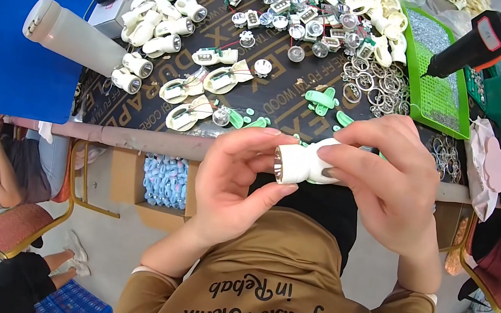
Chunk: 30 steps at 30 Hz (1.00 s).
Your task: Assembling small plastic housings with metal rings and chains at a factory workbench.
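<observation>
Above the table's near edge, both my hands hold a small white flashlight [297, 165], its shiny lens end facing left. My left hand [236, 181] curves round the lens end, thumb along the lower side. The fingers and thumb of my right hand [392, 171] pinch the narrower body and hide part of it. Just beyond lie small green plastic parts [321, 100]. Half-built flashlights [184, 115] with exposed wires and circuit boards lie past my left hand. A heap of metal key rings [376, 88] is beyond my right hand.
Finished-looking white flashlights [161, 17] are piled at the left by a white bottle [73, 38]. Lens-and-board assemblies [307, 22] and cream shells [378, 5] heap at the back. A black power screwdriver [475, 42] hangs over a green tray [431, 101]. A person [8, 161] sits at left.
</observation>
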Available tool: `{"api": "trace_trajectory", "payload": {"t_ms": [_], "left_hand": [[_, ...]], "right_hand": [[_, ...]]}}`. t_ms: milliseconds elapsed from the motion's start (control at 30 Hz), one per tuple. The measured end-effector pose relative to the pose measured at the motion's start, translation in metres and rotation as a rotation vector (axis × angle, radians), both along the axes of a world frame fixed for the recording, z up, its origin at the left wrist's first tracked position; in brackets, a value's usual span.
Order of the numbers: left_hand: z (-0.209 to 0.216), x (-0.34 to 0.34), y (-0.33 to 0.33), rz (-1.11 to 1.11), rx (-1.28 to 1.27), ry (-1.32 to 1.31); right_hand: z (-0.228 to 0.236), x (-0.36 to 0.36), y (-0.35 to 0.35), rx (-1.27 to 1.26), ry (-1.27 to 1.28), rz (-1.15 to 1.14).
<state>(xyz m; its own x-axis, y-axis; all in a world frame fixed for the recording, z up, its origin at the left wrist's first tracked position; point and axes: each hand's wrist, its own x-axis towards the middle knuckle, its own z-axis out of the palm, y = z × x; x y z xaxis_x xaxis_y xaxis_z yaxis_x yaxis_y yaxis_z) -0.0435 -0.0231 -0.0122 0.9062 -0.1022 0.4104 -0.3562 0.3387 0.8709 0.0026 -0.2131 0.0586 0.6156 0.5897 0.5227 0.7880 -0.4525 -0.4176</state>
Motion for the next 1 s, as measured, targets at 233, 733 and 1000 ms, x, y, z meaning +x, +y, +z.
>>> {"api": "trace_trajectory", "payload": {"t_ms": [233,733,1000], "left_hand": [[0.001,0.000,0.001,0.008,-0.002,-0.004],[0.007,-0.003,0.006,0.126,0.217,0.044],[0.003,-0.007,0.003,0.228,0.372,-0.023]], "right_hand": [[0.000,0.000,0.002,-0.002,0.005,-0.011],[-0.008,0.000,0.005,0.045,0.016,-0.002],[-0.031,-0.017,0.010,0.173,0.468,0.038]]}}
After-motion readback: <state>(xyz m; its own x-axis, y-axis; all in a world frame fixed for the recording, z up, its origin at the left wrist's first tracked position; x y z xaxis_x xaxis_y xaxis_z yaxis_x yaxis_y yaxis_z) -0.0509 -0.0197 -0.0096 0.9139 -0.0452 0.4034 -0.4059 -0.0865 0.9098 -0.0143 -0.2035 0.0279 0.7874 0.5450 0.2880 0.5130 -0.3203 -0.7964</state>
